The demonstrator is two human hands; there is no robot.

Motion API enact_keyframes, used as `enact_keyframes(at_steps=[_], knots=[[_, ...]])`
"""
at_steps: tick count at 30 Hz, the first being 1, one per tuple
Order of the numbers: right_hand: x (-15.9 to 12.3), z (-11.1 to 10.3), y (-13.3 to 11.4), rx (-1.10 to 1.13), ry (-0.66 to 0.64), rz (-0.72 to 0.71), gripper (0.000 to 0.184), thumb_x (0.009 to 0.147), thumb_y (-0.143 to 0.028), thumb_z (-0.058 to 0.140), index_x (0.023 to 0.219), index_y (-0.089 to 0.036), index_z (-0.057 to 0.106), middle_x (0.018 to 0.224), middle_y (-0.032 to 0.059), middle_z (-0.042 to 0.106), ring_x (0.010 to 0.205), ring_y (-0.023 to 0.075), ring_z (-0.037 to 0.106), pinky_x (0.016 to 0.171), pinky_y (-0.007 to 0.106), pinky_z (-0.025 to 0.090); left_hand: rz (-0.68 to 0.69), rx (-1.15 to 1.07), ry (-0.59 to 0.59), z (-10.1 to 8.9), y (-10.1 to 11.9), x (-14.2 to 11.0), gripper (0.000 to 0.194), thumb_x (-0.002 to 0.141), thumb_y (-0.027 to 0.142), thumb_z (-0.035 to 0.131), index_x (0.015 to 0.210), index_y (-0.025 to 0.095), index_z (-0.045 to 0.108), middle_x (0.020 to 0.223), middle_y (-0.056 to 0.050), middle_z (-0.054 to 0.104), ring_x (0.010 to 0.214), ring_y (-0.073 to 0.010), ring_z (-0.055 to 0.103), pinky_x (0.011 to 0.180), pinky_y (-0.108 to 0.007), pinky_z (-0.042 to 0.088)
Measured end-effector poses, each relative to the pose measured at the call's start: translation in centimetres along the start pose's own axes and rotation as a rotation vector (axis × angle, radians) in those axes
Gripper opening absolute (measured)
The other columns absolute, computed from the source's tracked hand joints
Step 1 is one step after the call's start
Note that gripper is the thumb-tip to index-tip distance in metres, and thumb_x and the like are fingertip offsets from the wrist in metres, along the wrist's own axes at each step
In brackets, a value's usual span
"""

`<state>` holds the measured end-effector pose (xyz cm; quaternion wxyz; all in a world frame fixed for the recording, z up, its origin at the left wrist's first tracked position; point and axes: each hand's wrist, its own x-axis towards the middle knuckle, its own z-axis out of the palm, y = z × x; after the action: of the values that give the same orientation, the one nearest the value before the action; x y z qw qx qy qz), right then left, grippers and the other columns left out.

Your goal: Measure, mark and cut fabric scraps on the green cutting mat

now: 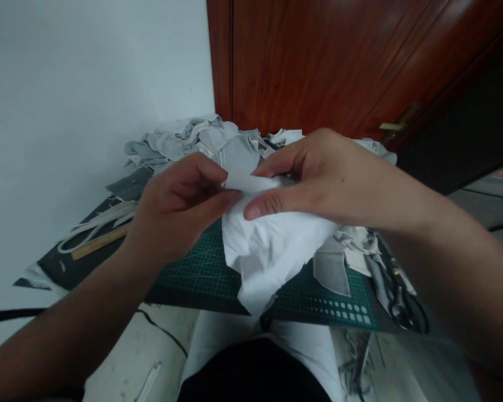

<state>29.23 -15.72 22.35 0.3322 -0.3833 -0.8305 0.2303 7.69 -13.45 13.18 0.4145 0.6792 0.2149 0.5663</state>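
Note:
A piece of white cloth (272,245) hangs from my two hands above the green cutting mat (193,276), its lower corner reaching past the mat's front edge. My left hand (180,206) pinches the upper left edge of the cloth between thumb and fingers. On the upper right, my right hand (305,178) grips the same cloth, thumb on the near face and fingers partly hidden behind it. Close below my right hand lies a small grey fabric piece (332,271) on the mat.
Grey and white fabric scraps (180,139) are heaped along the back. Left are a wooden strip (100,243) and white bands (92,223). Black-handled scissors (406,310) lie at the right edge. A white wall (96,72) and a brown door (310,61) stand behind.

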Motion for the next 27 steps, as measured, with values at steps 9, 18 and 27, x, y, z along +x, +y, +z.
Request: enact_keyframes(at_steps=[9, 18, 27], knots=[[0.5, 0.3, -0.6, 0.109, 0.148, -0.131, 0.014, 0.093, -0.030, 0.073, 0.088, -0.017, 0.076, 0.083, -0.0008, 0.072, 0.072, 0.0107, 0.066, 0.061, 0.020, 0.051, -0.266, 0.326, -0.205, 0.7, -2.1, -1.5, 0.027, 0.075, 0.034, 0.084, 0.095, 0.020, 0.072, 0.082, -0.001, 0.074, 0.081, -0.0239, 0.072, 0.073, -0.034, 0.058], [1.5, -3.3, 4.7, 0.042, 0.661, -0.171, 0.008, 0.092, -0.034, 0.073, 0.091, -0.026, 0.071, 0.095, 0.0012, 0.073, 0.083, 0.0192, 0.070, 0.077, 0.034, 0.060, -0.531, 0.600, -0.139, -6.3, -8.0, -1.3, 0.038, 0.083, 0.050, 0.067, 0.101, 0.018, 0.075, 0.089, -0.001, 0.076, 0.085, -0.0212, 0.067, 0.073, -0.029, 0.053], [-2.7, -6.4, 8.6, -0.072, 0.894, -0.164, 0.018, 0.086, -0.036, 0.080, 0.087, -0.020, 0.071, 0.081, 0.0012, 0.069, 0.077, 0.0183, 0.069, 0.080, 0.039, 0.058, -0.233, 1.046, 0.338, -11.7, -0.7, 1.6, 0.062, 0.077, 0.060, 0.073, 0.114, 0.011, 0.069, 0.093, 0.003, 0.066, 0.081, -0.0123, 0.060, 0.091, -0.045, 0.053]])
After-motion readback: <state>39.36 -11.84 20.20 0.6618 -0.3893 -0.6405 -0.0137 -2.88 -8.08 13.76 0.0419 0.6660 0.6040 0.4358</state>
